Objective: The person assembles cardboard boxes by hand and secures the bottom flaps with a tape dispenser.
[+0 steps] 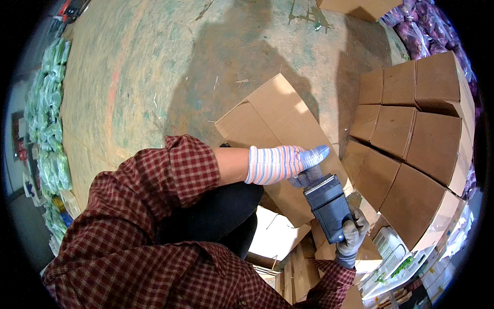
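Observation:
My right hand [354,232], in a grey work glove, is closed around a black handheld tape dispenser [330,210]. A serrated metal edge runs along the dispenser's upper end, close to my left hand. My left hand [307,164] wears a striped glove with bluish fingertips. Its thumb stretches to the right, while its other fingers point downward and are partly hidden. That hand is over a brown cardboard carton [257,121], which sits at an angle in front of my knees. Whether the left fingers press on the carton is hard to see.
Brown cartons [406,131] are stacked in rows at the right. Behind them lie purple bagged goods [424,26]. A white plastic crate [391,252] stands at the lower right. Green bagged bundles [51,118] line the left side. Another carton [360,7] is at the top.

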A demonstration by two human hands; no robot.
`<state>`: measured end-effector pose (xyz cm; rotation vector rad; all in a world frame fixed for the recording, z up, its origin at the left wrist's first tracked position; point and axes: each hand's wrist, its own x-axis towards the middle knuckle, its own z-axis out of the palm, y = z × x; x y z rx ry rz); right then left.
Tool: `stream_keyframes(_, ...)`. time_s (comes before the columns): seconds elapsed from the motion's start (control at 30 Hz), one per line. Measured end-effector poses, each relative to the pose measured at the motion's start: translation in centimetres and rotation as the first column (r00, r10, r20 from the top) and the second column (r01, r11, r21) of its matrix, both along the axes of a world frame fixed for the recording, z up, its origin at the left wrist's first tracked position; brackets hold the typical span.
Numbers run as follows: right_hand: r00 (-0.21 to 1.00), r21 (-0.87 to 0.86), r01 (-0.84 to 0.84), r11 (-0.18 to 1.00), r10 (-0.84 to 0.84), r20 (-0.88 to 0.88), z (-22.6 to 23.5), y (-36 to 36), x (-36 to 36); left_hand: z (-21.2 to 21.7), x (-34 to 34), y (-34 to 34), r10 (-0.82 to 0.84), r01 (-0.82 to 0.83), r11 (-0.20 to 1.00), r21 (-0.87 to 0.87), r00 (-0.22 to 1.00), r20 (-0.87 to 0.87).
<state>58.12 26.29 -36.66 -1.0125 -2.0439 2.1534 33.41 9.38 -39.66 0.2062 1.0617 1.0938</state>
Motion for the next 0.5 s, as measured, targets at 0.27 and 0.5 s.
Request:
stream_keyframes(0.27, 0.996, 0.08, 0.021, 0.997, -0.028, 0.088, 0.1, -0.3, 0.0, 1.0, 0.3, -1.5, 0.103, -0.108, 0.994, 0.021, 0.982, 0.156)
stream_keyframes(0.5, 0.993, 0.137, -0.012, 0.99, -0.005, 0.12, 1.1, -1.0, -2.0, 0.1, 0.9, -0.8, 0.066, -0.066, 0.997, -0.035, 0.998, -0.001)
